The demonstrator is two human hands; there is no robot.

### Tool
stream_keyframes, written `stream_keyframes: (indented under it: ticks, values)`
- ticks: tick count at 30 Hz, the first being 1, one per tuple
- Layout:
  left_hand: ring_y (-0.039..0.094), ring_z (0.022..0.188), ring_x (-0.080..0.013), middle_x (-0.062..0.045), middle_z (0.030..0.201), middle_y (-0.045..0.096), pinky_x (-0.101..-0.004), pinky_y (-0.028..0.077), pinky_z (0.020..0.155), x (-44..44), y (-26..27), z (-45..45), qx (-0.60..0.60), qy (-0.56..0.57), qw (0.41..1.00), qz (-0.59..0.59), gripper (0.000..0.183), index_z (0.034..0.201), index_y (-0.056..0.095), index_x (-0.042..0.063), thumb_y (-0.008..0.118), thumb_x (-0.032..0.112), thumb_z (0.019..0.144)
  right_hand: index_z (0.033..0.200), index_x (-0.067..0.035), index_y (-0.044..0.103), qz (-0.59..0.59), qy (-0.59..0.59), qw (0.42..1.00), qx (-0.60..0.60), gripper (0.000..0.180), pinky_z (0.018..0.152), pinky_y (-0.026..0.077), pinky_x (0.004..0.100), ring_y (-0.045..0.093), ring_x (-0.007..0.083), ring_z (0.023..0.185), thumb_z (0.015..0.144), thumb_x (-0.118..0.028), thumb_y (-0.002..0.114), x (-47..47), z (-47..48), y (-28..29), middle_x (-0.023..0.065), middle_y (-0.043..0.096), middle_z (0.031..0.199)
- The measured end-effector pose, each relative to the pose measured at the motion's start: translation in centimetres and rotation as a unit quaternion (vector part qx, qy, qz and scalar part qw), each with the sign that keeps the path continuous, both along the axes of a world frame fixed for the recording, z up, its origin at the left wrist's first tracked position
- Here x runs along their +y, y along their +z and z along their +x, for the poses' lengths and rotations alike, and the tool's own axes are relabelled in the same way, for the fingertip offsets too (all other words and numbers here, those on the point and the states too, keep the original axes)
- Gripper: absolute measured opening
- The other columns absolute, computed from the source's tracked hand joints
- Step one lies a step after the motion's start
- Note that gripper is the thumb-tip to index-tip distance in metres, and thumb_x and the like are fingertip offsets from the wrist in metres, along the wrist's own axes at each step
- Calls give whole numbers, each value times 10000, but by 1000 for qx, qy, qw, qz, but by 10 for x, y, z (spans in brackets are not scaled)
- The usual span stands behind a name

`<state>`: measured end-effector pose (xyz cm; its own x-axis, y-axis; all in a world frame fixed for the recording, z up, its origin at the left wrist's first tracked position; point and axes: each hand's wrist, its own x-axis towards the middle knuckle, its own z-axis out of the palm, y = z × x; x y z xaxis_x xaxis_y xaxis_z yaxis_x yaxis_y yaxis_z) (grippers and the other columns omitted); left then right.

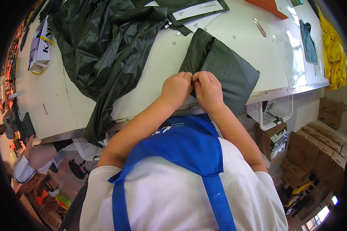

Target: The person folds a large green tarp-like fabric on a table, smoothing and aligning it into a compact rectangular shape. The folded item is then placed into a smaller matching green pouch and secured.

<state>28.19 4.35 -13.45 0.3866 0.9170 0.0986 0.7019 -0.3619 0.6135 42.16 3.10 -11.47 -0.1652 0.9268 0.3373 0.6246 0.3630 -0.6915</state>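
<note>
A dark green fabric pouch (228, 69), flat and roughly square, lies at the table's front edge, its near corner hanging over. Along its opening runs a dark slit. My left hand (177, 88) and my right hand (208, 91) meet at the near end of that slit, fingertips pinching the fabric together. What lies between the fingertips is hidden. To the left, a large crumpled dark green coated garment (104, 49) spreads over the table, and one part of it drapes down past the front edge.
Behind the pouch lie folded dark green pieces with a white printed card (198, 10). A small cutter-like tool (259, 27), blue cloth (308, 43) and yellow fabric (334, 55) are rightward. A white box (42, 46) with a yellow tape measure stands left. White baskets (273, 111) hang below. Co-workers (31, 158) are at left.
</note>
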Motion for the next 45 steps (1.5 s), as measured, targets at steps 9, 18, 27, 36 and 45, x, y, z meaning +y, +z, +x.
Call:
stream_keyframes:
  ticks: [9,18,27,36,45]
  values:
    - [607,701,-349,-155,749,625,-431,489,647,-13,-3,-6,-16,-7,992,-123,172,733,578,7,671,146,772,882,-45,497,-40,-119,991,-33,107,705,460,428,572,352,826,823,-38,587,93,32,-26,133,598,847]
    - [586,901,-274,-137,938,601,-350,471,817,23,-33,-7,-228,189,898,-326,729,1299,409,-35,722,363,775,1130,13,484,-135,-218,965,-54,487,862,414,458,502,398,987,769,-229,702,24,41,-10,239,525,1068]
    - [367,1317,-249,-135,1424,372,-337,381,1013,12,103,108,-324,-421,699,-479,682,1468,253,122,558,364,908,1353,24,274,-193,-374,880,220,760,963,413,392,494,298,1137,779,-196,720,-103,104,98,211,441,1277]
    - [400,1286,-291,-168,1463,278,-377,443,969,0,52,142,-144,-418,755,-485,712,1452,270,93,630,265,862,1248,1,472,36,-557,724,405,509,877,467,330,576,205,978,755,1,596,-249,291,74,95,588,1083]
    - [351,1290,-363,-192,1419,340,-474,283,1071,86,32,-47,130,58,984,103,688,1365,405,129,706,231,755,1410,-143,312,-34,-704,629,328,629,979,354,491,430,316,1227,874,-286,608,-267,561,51,83,432,1351]
